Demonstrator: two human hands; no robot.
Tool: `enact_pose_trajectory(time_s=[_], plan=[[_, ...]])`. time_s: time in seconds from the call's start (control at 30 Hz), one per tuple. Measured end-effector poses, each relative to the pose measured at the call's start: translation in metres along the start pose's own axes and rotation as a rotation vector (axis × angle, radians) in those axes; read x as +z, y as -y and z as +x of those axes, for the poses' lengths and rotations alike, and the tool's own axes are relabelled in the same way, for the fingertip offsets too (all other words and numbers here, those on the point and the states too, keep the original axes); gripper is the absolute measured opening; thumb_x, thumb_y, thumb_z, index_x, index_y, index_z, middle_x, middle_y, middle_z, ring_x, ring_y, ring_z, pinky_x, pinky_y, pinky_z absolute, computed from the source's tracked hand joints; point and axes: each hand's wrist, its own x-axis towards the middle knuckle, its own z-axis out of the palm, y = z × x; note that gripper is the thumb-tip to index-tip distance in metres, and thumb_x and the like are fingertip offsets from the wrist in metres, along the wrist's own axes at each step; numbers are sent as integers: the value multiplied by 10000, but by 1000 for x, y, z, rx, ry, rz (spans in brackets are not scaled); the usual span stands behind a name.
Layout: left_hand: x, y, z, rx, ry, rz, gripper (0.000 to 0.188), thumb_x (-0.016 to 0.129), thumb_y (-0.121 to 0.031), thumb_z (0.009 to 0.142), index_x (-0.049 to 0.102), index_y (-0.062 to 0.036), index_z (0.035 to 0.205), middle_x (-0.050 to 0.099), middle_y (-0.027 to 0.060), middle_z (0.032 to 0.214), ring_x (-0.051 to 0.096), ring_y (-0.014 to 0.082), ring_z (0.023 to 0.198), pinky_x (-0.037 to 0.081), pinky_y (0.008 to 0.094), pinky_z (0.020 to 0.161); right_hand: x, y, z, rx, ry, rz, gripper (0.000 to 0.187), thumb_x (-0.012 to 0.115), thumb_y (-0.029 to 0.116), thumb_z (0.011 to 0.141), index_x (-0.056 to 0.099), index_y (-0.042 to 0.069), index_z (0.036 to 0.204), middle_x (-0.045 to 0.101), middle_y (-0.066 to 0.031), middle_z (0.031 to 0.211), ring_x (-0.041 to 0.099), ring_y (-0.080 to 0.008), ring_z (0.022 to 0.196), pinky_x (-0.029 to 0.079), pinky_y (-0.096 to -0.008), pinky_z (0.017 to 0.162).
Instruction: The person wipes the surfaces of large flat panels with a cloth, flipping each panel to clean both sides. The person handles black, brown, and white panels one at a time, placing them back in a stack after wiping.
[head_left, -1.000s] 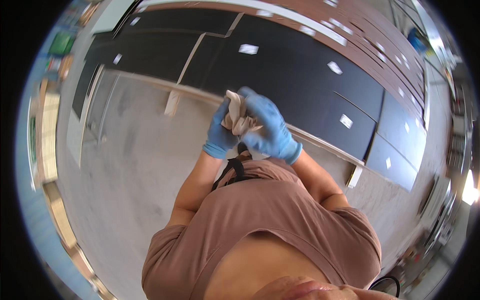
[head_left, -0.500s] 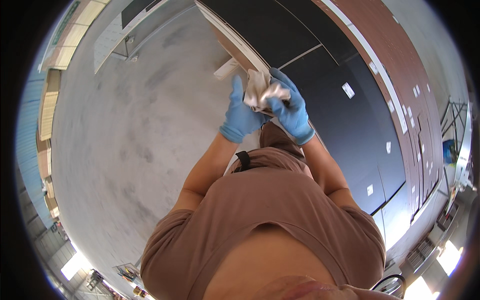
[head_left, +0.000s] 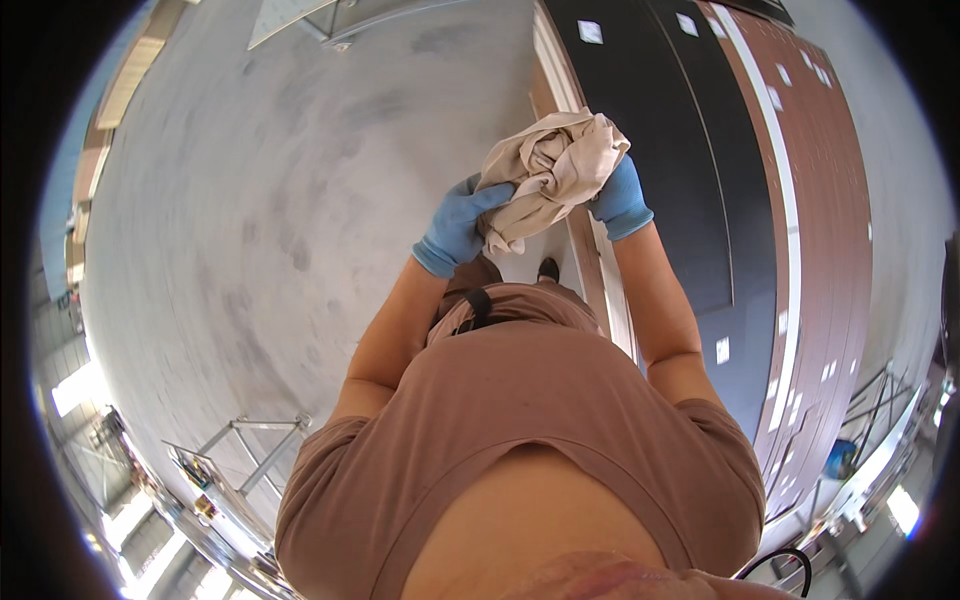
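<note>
Both hands (head_left: 455,228) (head_left: 623,200) extended forward; beige cloth (head_left: 555,170) between

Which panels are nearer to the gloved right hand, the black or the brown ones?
The black panels, whose left edge is by the right hand; the brown panels lie beyond them, farther right.

Left grip (head_left: 455,228) and right grip (head_left: 622,205) hold beige cloth (head_left: 560,172).

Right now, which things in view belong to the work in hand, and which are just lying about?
In hand:
- crumpled beige cloth
- left hand, blue-gloved, gripping it
- right hand, blue-gloved, at its right side, fingers mostly hidden

Just about, touched by neither hand:
- black panels
- reddish-brown panels
- metal frame, lower left
</note>
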Motion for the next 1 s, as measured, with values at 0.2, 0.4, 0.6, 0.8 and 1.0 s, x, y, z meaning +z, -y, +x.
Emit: enact_pose_trajectory(time_s=[0.2, 0.4, 0.6, 0.8, 1.0], plan=[[-100, -140, 70, 114, -18, -97, 459, 710, -165, 948, 591, 27, 1348, 708, 111, 1199, 700, 196, 1051, 578, 320, 903, 100, -11, 169, 307, 122, 1001, 845, 388, 776, 972, 510, 91, 1452, 602, -145, 1365, 598, -347, 1243, 500, -503, 1075], [-174, -268, 125, 279, -133, 116, 354, 687, -140, 964, 644, 22, 1276, 706, 68, 1159, 671, 144, 1055, 542, 287, 934, 171, -18, 294, 359, 65, 886, 1066, 514, 880, 826, 413, 102, 1547, 544, -108, 1479, 541, -336, 1350, 470, -505, 1115], [-212, -356, 201, 193, -44, 680, 340, 731, -94, 919, 688, 23, 1235, 686, 11, 1105, 609, 95, 986, 516, 262, 897, 203, -31, 407, 353, 161, 709, 724, 648, 517, 963, 486, 27, 1471, 618, -116, 1395, 643, -272, 1213, 554, -402, 1007], [-273, -424, 305, 178, -114, 537, 504, 730, -180, 938, 600, -8, 1393, 685, 61, 1182, 606, 122, 1073, 494, 270, 934, 209, -17, 555, 268, -202, 655, 363, 672, 132, 974, 618, -31, 1294, 711, -122, 1166, 713, -226, 1026, 605, -329, 894], [-318, -496, 438, -92, -442, -319, 890, 558, -670, 958, 258, -169, 1630, 413, 159, 1578, 386, 349, 1462, 343, 596, 1166, 197, 0, 740, 204, -357, 519, 251, 689, 18, 954, 657, -12, 1202, 715, -112, 1081, 732, -184, 843, 623, -297, 713]])
